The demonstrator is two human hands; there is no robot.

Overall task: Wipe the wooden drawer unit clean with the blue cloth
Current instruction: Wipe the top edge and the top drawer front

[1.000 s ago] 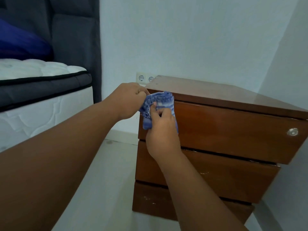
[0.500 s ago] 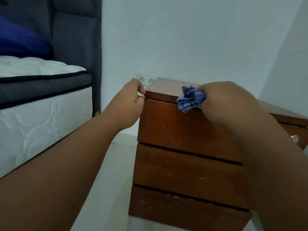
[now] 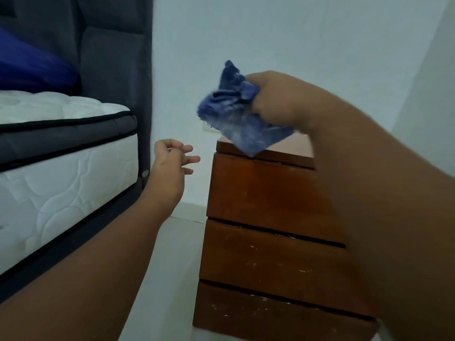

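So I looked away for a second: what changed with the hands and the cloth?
The left hand let go of the blue cloth, then left the brown wooden drawer unit, now open beside it. The right hand lifted the bunched cloth above the top. The unit stayed put.

The drawer unit stands on the floor against the back wall, to the right of the bed, with a strip of floor between them. The cloth hangs from the right hand over the front left corner of the unit's top. The left hand is in the gap between bed and unit, just left of the unit's top left edge and apart from it.
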